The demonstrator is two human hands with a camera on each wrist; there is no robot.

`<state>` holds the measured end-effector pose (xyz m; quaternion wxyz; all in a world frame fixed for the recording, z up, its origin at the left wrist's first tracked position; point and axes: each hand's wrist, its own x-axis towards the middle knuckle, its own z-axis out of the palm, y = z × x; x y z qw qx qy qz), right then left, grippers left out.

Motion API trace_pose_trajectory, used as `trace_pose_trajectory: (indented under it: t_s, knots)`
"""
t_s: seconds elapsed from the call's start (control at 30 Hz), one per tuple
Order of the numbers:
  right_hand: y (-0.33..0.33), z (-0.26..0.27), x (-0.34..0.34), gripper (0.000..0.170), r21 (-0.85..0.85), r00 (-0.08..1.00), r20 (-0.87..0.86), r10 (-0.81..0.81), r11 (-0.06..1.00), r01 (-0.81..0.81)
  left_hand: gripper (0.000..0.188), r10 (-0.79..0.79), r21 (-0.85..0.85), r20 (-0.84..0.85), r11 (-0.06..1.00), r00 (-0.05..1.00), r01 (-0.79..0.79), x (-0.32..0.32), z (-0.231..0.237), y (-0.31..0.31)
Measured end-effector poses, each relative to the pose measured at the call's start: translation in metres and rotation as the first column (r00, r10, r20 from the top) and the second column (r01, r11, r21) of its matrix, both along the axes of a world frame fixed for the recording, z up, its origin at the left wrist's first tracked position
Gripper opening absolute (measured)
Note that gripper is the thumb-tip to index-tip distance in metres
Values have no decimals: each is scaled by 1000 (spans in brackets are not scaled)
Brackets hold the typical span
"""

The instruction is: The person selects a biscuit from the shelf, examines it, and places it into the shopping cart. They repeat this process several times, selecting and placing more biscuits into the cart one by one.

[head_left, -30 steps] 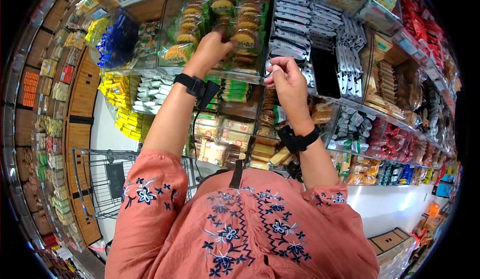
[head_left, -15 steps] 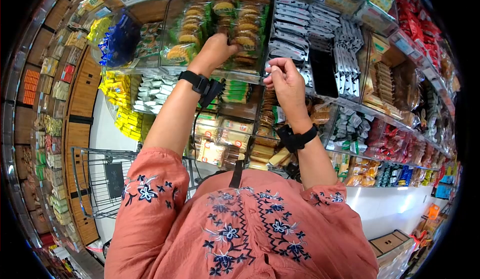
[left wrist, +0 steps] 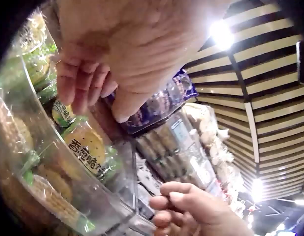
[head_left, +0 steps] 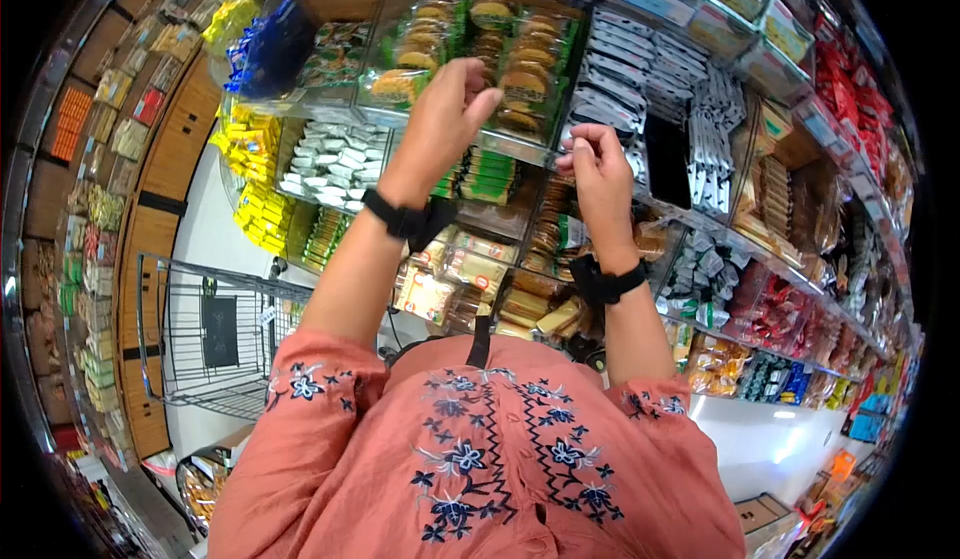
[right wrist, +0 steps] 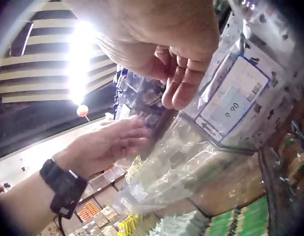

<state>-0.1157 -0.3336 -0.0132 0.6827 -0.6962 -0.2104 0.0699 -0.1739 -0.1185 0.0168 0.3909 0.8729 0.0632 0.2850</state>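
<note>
My left hand (head_left: 445,119) is over a clear bin of round biscuits (head_left: 525,84) in clear-and-green wrappers. In the left wrist view its fingers (left wrist: 85,81) hang loosely bent, holding nothing, above a wrapped biscuit (left wrist: 85,147) with dark lettering. Further right, my right hand (head_left: 600,174) is held in front of the bin of white sachets (head_left: 605,69), its fingers (right wrist: 184,88) loosely bent with nothing between them. A price label (right wrist: 233,101) reading 9 90 shows beside it in the right wrist view. Near that hand a black phone (head_left: 668,164) lies against the white packets.
Yellow packets (head_left: 260,214) and white-green packets (head_left: 335,164) fill bins at the left. Lower bins hold white-and-red packs (head_left: 470,269). A wire shopping cart (head_left: 205,329) stands at the lower left. Red bags (head_left: 850,89) line the shelf at far right.
My left hand has drawn back from among the biscuit packets toward me, and its thumb has come away from them. The view has shifted slightly; the right hand keeps much the same pose.
</note>
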Motion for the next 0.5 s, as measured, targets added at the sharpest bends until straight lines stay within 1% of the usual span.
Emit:
trace_pose_trajectory:
  t_s: [0.03, 0.1, 0.17, 0.2, 0.23, 0.27, 0.3, 0.33, 0.37, 0.4, 0.43, 0.5]
  knots:
    - [0, 1, -6, 13, 6, 1000, 4, 12, 1000, -12, 32, -23, -107, 52, 994, 998, 29, -21, 1, -6]
    - [4, 10, -28, 13, -10, 997, 5, 81, 997, -81, 24, 22, -161, 51, 987, 998, -13, -72, 14, -23]
    - [13, 3, -51, 13, -42, 976, -19, 218, 975, -218, 18, 80, -303, -45, 949, 996, -90, -116, -13, -18]
    - [20, -5, -62, 13, -63, 954, -65, 293, 953, -297, 13, 129, -355, -78, 923, 989, -149, -136, -25, -16]
    - [26, -15, -73, 14, -81, 921, -117, 372, 921, -382, 12, 189, -409, -124, 885, 974, -224, -157, -43, -9]
    - [33, -28, -85, 16, -55, 874, -232, 428, 891, -451, 13, 243, -455, -182, 838, 953, -301, -178, -59, -4]
    - [40, -48, -92, 17, -127, 852, -208, 481, 850, -511, 14, 299, -494, -243, 781, 923, -383, -200, -75, 5]
    - [46, -64, -103, 17, -160, 817, -269, 510, 812, -561, 17, 339, -485, -293, 753, 894, -445, -223, -98, 18]
    - [52, -78, -114, 17, -191, 776, -330, 537, 767, -612, 21, 400, -488, -351, 694, 847, -530, -247, -116, 27]
    - [57, -88, -124, 17, -205, 736, -370, 567, 723, -660, 23, 441, -544, -386, 600, 810, -586, -273, -134, 37]
    - [61, -97, -134, 17, -190, 666, -471, 579, 670, -717, 25, 477, -594, -417, 501, 774, -629, -301, -153, 48]
    - [72, -109, -153, 17, -196, 580, -594, 557, 599, -776, 27, 558, -594, -505, 328, 658, -734, -358, -189, 70]
